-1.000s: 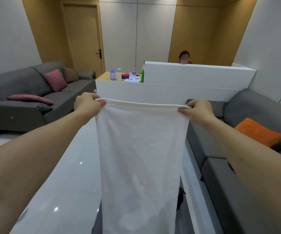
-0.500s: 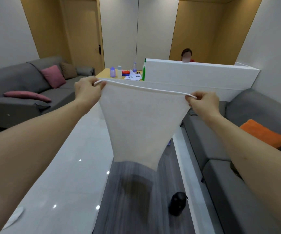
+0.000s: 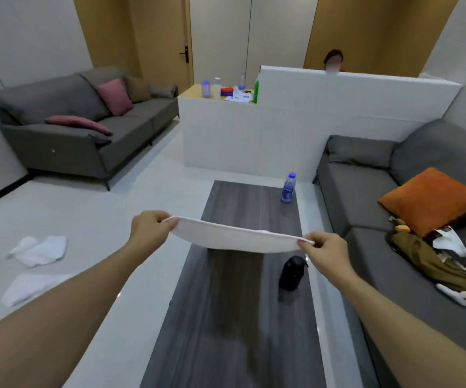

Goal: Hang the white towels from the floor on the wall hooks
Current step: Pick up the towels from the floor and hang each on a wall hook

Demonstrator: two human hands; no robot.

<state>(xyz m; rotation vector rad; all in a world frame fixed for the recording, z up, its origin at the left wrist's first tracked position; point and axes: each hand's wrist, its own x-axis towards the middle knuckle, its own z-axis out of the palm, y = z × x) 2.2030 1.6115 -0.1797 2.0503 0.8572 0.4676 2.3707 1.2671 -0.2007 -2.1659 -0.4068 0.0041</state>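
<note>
I hold a white towel [image 3: 234, 236] stretched nearly flat between both hands above the dark wooden coffee table [image 3: 234, 331]. My left hand [image 3: 149, 228] pinches its left corner and my right hand [image 3: 325, 252] pinches its right corner. Two more white towels lie on the pale floor at the left: one crumpled [image 3: 40, 250], the other [image 3: 27, 288] nearer me. No wall hooks are in view.
A black jug [image 3: 292, 273] and a blue-capped water bottle [image 3: 288, 189] stand on the table's right side. Grey sofas flank the room, the right sofa [image 3: 366, 197] carrying an orange cushion [image 3: 433, 200] and clutter. A white partition [image 3: 310, 127] with a person behind it closes the far end.
The towel hung down lengthwise from my raised hands; it swung up and now lies nearly level between lowered hands. The view tilted down, revealing the table and floor towels.
</note>
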